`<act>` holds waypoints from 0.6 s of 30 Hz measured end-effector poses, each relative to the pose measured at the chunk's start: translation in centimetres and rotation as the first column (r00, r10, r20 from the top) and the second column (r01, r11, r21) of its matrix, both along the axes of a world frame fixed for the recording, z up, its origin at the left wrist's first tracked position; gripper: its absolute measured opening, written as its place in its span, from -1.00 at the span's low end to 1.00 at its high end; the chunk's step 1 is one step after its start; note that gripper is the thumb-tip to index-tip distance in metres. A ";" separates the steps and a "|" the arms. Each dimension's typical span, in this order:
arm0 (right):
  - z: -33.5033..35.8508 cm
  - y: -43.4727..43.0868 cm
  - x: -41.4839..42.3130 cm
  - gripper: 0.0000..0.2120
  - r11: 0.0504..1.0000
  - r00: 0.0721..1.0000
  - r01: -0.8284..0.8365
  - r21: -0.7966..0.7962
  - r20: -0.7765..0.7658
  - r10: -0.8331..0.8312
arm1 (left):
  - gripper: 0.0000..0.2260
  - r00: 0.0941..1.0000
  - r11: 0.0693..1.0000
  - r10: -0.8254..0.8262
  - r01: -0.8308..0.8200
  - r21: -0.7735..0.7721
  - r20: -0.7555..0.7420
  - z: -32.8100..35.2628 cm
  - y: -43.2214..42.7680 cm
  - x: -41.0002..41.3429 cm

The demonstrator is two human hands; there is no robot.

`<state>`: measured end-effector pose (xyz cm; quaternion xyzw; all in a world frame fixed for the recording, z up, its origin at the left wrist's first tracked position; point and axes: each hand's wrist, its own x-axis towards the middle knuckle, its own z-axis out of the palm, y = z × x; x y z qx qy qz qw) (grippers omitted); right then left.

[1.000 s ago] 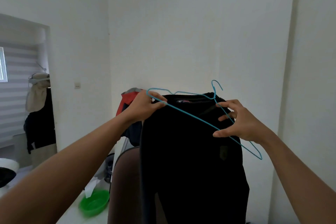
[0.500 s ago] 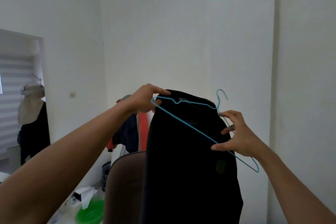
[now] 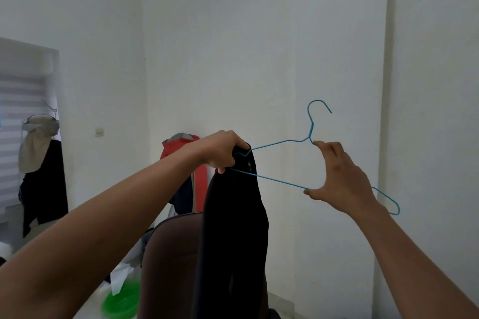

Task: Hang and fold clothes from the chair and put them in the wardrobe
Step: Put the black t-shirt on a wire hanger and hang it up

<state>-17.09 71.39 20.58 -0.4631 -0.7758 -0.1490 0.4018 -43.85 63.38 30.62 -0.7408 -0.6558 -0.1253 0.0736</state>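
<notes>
A black garment (image 3: pixel 234 235) hangs down in a narrow bunch from my left hand (image 3: pixel 220 149), which grips its top together with the left end of a blue wire hanger (image 3: pixel 274 180). My right hand (image 3: pixel 339 179) holds the hanger between thumb on the bottom wire and fingers at the neck below the hook. The hanger's right shoulder sticks out bare behind my right wrist. The brown chair back (image 3: pixel 171 259) stands directly under the garment.
Red, grey and dark clothes (image 3: pixel 189 171) are piled behind the chair against the white wall. A green basin (image 3: pixel 121 298) with white paper lies on the floor at lower left. A beige and a black garment (image 3: pixel 39 163) hang at the far left by a window blind.
The black garment has slid off the hanger's right side and bunched at its left end under my left hand. The hanger now shows mostly bare, raised a little with its hook upright.
</notes>
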 end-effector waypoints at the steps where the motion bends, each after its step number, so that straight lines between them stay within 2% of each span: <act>1: 0.2 -0.1 -0.3 0.10 0.999 1.000 0.005 0.036 0.012 -0.005 | -0.41 1.000 1.000 -0.008 0.008 0.003 0.000 0.1 0.3 0.3; 6: 0.2 -0.8 -3.0 0.07 0.995 0.993 -0.004 0.100 0.117 -0.007 | -0.37 0.999 0.996 -0.042 0.043 0.080 -0.007 0.5 1.5 1.8; 11: -0.6 -0.8 -6.1 0.02 0.995 0.995 -0.051 0.090 0.094 0.043 | -0.45 0.937 0.961 -0.249 0.209 0.181 0.243 0.2 1.9 3.8; 12: -0.7 -0.6 -6.3 0.01 0.994 0.994 -0.083 0.075 0.073 0.078 | -0.46 0.944 0.957 -0.256 0.218 0.191 0.210 0.3 2.0 3.8; 14: -0.9 -0.3 -6.0 -0.01 0.988 0.989 -0.147 0.047 0.031 0.146 | -0.50 0.987 0.959 -0.139 0.155 0.237 -0.081 0.6 2.1 3.4; 15: -0.9 -0.1 -5.7 -0.01 0.983 0.984 -0.178 0.035 0.000 0.178 | -0.51 0.976 0.955 -0.075 0.129 0.265 -0.204 0.6 2.2 3.0; 16: -0.7 0.0 -5.4 -0.01 0.977 0.977 -0.210 0.027 -0.039 0.211 | -0.50 0.969 0.957 -0.065 0.128 0.262 -0.239 0.5 2.2 2.6; 18: -0.3 0.2 -4.9 -0.02 0.960 0.952 -0.279 0.015 -0.123 0.278 | -0.44 0.972 0.954 -0.181 0.211 0.215 -0.149 0.0 2.3 2.0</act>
